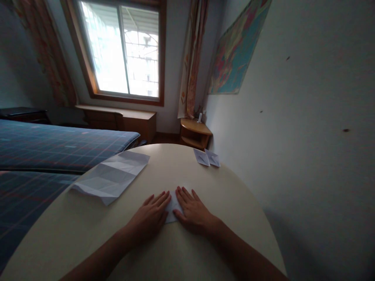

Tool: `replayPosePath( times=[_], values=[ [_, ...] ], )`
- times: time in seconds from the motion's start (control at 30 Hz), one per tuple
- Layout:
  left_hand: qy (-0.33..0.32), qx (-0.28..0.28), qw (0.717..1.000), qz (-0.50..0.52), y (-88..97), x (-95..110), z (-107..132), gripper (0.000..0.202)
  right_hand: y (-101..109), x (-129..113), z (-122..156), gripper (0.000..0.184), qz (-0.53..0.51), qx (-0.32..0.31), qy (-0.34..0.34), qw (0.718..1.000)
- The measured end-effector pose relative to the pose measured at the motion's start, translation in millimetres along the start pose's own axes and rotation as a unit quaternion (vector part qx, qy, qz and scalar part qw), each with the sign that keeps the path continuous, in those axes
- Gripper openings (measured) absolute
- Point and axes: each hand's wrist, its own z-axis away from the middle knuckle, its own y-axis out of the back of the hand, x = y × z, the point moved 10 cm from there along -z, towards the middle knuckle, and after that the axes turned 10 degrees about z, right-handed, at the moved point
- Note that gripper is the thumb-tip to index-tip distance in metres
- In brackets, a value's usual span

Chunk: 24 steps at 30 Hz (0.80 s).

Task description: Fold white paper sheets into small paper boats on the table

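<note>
A small piece of white paper lies flat on the round table, partly covered by both hands. My left hand rests palm down over its left side, fingers stretched out. On the right side of the paper lies my right hand, also flat with its fingers extended. Between the hands a strip of the paper shows; whether it is folded beneath them I cannot tell. Two small folded paper pieces sit side by side near the table's far right edge.
A large creased sheet of paper lies at the table's left edge. Beyond that edge is a bed with a plaid mattress. A wall runs close along the right. A wooden corner stand is behind the table.
</note>
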Motion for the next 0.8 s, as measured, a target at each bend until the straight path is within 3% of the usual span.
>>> replayPosePath(
  times=[0.1, 0.2, 0.3, 0.4, 0.53, 0.8],
  values=[
    [-0.001, 0.008, 1.0, -0.027, 3.1, 1, 0, 0.05, -3, 12, 0, 0.067, 0.024, -0.038, -0.032, 0.998],
    [-0.003, 0.039, 0.998, -0.04, 9.4, 1, 0, 0.049, 7, 18, 0, 0.065, 0.056, -0.009, -0.053, 0.997],
    [-0.006, 0.082, 0.996, -0.042, 16.6, 3, 0, 0.048, 16, 8, 0, 0.062, 0.067, 0.034, -0.038, 0.996],
    [-0.009, 0.112, 0.993, -0.033, 22.6, 5, -1, 0.046, 11, -7, 1, 0.06, 0.038, 0.03, -0.023, 0.999],
    [-0.011, 0.107, 0.994, -0.024, 27.2, 6, -1, 0.039, 3, -11, 0, 0.056, 0.011, 0.007, -0.03, 0.999],
    [-0.055, 0.099, 0.994, -0.006, 32.8, 8, 3, 0.038, 9, 15, -10, 0.05, -0.013, 0.031, -0.065, 0.997]
  ],
)
